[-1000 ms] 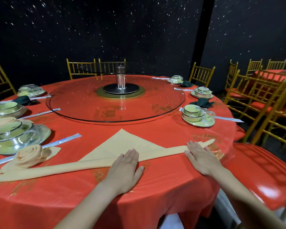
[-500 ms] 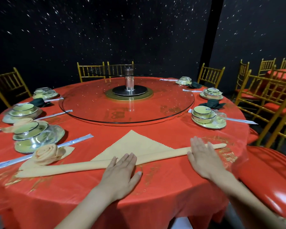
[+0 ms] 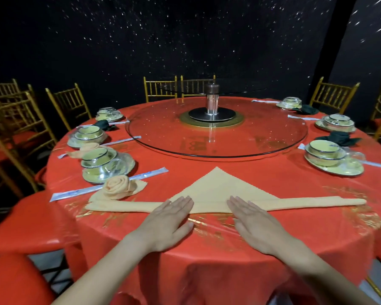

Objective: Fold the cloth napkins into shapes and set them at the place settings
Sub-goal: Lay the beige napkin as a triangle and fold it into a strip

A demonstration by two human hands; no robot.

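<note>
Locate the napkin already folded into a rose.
In the head view, the rose napkin lies left of the left hand, beside the wrapped chopsticks, at the left end of the rolled napkin.

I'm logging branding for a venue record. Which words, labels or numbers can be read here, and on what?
Nothing can be read clearly.
Blue print on the chopstick sleeve: too small to read.
Gold print on the tablecloth: blurred, unreadable.
Dark red marks seen through the glass turntable: perhaps characters, too blurred to read.

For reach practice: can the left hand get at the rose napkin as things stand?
Probably yes: only the rolled napkin lies between the left hand and the rose napkin.
</note>
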